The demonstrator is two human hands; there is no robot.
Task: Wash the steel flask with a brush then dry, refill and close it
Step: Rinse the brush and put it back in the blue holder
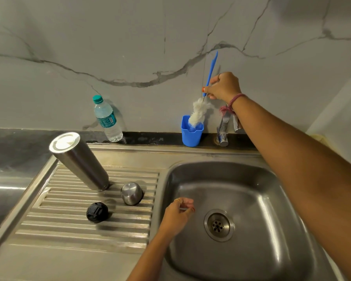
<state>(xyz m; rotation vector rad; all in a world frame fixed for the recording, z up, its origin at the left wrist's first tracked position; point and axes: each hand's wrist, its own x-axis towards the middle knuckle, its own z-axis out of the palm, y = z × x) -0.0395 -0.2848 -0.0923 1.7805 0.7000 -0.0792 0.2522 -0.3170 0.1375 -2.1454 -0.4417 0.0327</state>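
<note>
The tap (223,128) is half hidden behind the right forearm, and whether the flask (79,161) is wet inside cannot be made out. The flask stands upside down on the ribbed drainboard (89,228), plain brushed steel, its pale base up. Just beside it sit the steel cup (131,193) and the black stopper (97,212), apart from each other. The right hand (223,87) grips the brush (210,72) by its blue handle, white bristles dipping into the blue holder (191,134) at the wall. The left hand (177,216) hangs over the sink (251,179) edge, fingers loosely curled, holding nothing. A capped bottle (106,118) holds clear water.
</note>
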